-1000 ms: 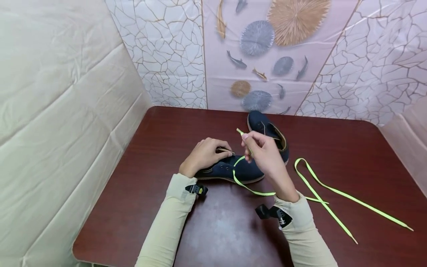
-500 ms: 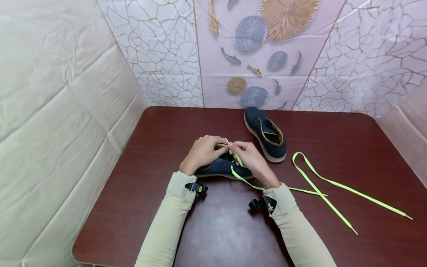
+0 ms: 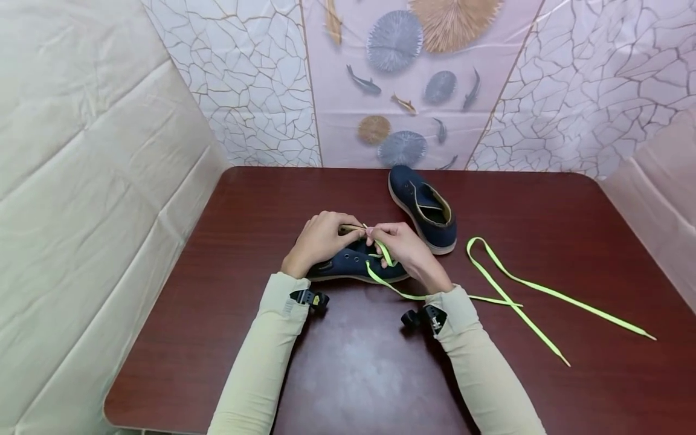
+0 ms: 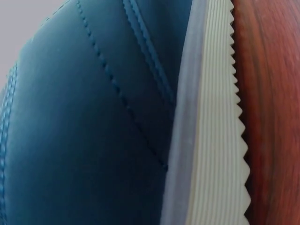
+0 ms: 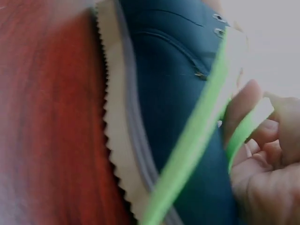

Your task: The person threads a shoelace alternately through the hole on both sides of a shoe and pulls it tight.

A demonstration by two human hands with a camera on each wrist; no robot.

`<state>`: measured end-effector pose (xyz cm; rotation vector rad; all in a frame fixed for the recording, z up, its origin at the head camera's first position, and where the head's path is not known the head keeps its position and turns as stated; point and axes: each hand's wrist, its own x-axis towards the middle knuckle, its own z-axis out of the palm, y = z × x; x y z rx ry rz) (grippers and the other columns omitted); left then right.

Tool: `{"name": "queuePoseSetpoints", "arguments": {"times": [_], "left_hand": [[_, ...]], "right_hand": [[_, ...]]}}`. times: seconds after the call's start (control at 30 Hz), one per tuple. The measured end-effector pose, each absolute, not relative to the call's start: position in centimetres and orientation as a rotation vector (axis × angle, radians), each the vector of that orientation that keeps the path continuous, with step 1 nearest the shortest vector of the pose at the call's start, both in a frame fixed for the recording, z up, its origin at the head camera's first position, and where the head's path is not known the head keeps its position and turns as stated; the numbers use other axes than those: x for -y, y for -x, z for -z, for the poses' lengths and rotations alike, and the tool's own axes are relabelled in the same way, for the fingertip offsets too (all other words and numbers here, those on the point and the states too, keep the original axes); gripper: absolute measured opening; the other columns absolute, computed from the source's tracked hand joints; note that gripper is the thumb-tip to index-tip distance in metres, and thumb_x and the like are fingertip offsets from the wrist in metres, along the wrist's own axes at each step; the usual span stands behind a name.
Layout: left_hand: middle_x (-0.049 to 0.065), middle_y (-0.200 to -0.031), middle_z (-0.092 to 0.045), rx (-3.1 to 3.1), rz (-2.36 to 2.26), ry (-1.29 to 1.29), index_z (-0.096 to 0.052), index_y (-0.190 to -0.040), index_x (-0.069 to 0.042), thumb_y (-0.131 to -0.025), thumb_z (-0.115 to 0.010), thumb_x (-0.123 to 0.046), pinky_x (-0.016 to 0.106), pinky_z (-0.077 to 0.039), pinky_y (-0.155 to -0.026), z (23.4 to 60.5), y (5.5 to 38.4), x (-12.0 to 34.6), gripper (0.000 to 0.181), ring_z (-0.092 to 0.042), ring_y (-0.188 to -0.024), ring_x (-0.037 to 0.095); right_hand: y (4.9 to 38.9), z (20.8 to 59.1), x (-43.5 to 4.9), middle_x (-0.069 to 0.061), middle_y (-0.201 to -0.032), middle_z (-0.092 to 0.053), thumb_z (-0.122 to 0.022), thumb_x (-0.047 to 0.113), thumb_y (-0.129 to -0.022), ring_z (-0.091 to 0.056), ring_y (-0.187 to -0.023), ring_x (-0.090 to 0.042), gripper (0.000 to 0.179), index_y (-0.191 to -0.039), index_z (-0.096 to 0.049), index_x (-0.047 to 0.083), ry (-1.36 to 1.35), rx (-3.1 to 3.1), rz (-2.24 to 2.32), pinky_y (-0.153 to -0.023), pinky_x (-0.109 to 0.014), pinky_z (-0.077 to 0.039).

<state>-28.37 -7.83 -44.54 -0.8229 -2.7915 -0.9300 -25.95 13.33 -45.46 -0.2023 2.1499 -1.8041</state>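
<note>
A navy shoe (image 3: 350, 266) with a cream sole lies sideways on the table, toe to the right. My left hand (image 3: 325, 238) is over its opening, thumb and fingers pinching the raised far flap by the tongue. A neon yellow-green shoelace (image 3: 396, 290) runs through the front eyelets. My right hand (image 3: 401, 244) pinches this lace near its tip, right at the flap beside the left fingertips. In the right wrist view the lace (image 5: 187, 136) crosses the shoe's side, and the right fingers (image 5: 246, 105) are curled around a loop. The left wrist view shows only the shoe's side (image 4: 84, 117).
A second navy shoe (image 3: 439, 234), unlaced, stands behind at the right, toe toward the wall. Another neon shoelace (image 3: 571, 296) lies folded on the right of the dark red table (image 3: 179, 314). The first lace's other end crosses it. Patterned sheets enclose the table.
My right hand has come down and left from above the toe, bringing the lace tip to the flap. My left hand keeps its grip. The view has shifted slightly.
</note>
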Motion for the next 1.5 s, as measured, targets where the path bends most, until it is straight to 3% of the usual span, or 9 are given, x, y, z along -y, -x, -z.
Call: {"name": "queuePoseSetpoints", "arguments": {"times": [0.13,0.33,0.5,0.73,0.97,1.2,1.4,1.5], "left_hand": [[-0.012,-0.099,-0.078,2.805,0.907,0.796,-0.083,-0.108,-0.029,-0.101,-0.074,-0.035,0.034,-0.047,-0.061,44.5,28.4,7.6,0.014,-0.061,-0.068,0.009],[-0.013,-0.091,-0.076,2.818,0.883,0.723,-0.083,-0.105,-0.032,-0.101,-0.074,-0.036,0.034,-0.047,-0.058,44.5,28.2,7.4,0.011,-0.06,-0.064,0.01],[-0.012,-0.088,-0.075,2.809,0.882,0.717,-0.083,-0.106,-0.031,-0.101,-0.073,-0.036,0.035,-0.045,-0.056,44.5,28.1,7.5,0.012,-0.058,-0.061,0.013],[-0.013,-0.08,-0.071,2.807,0.885,0.696,-0.083,-0.106,-0.032,-0.101,-0.072,-0.037,0.036,-0.041,-0.052,44.6,28.2,7.2,0.013,-0.053,-0.055,0.016],[-0.015,-0.077,-0.069,2.821,0.885,0.662,-0.083,-0.107,-0.034,-0.102,-0.072,-0.039,0.036,-0.039,-0.052,44.7,28.3,7.4,0.014,-0.05,-0.054,0.017],[-0.014,-0.079,-0.07,2.786,0.93,0.674,-0.083,-0.106,-0.032,-0.102,-0.071,-0.039,0.035,-0.04,-0.053,44.5,28.5,7.4,0.015,-0.052,-0.055,0.016],[-0.008,-0.082,-0.071,2.816,1.071,0.542,-0.084,-0.103,-0.031,-0.11,-0.053,-0.046,0.037,-0.043,-0.061,44.2,28.3,7.4,0.035,-0.059,-0.066,0.014],[-0.001,-0.073,-0.066,2.875,1.196,0.419,-0.084,-0.098,-0.032,-0.111,-0.047,-0.048,0.039,-0.041,-0.066,43.9,28.1,7.6,0.042,-0.054,-0.064,0.019]], "right_hand": [[25.9,45.1,-14.0,-0.005,-0.071,-0.054,-0.052,0.021,-0.112,-0.036,-0.045,-0.009,0.032,-0.101,-0.066,-0.005,0.186,-2.121,1.734,-0.054,-0.027,-0.054],[25.6,44.8,-14.1,-0.004,-0.072,-0.053,-0.049,0.021,-0.112,-0.043,-0.05,-0.01,0.031,-0.1,-0.065,-0.003,0.226,-2.12,1.622,-0.055,-0.027,-0.052],[25.5,44.6,-13.7,-0.008,-0.079,-0.055,-0.049,0.026,-0.114,-0.041,-0.051,-0.01,0.033,-0.103,-0.064,-0.002,0.271,-2.175,1.605,-0.054,-0.027,-0.052],[25.3,44.1,-13.6,-0.007,-0.086,-0.061,-0.05,0.024,-0.112,-0.036,-0.05,-0.008,0.033,-0.101,-0.071,0.002,0.178,-2.229,1.556,-0.061,-0.029,-0.056],[25.3,44.4,-12.6,-0.006,-0.081,-0.061,-0.053,0.024,-0.111,-0.05,-0.062,-0.013,0.033,-0.098,-0.074,0.002,0.081,-2.284,1.59,-0.053,-0.026,-0.049],[25.1,44.4,-12.0,-0.001,-0.077,-0.065,-0.055,0.028,-0.11,-0.046,-0.057,-0.014,0.033,-0.1,-0.078,0.006,0.024,-2.391,1.59,-0.051,-0.028,-0.045],[24.8,44.6,-11.2,0.001,-0.073,-0.067,-0.06,0.033,-0.109,-0.048,-0.052,-0.013,0.034,-0.1,-0.081,0.008,0.012,-2.46,1.586,-0.049,-0.027,-0.043],[24.6,44.8,-11.0,0.001,-0.074,-0.068,-0.061,0.033,-0.108,-0.049,-0.051,-0.013,0.033,-0.1,-0.081,0.009,0.009,-2.463,1.589,-0.048,-0.027,-0.042]]}}
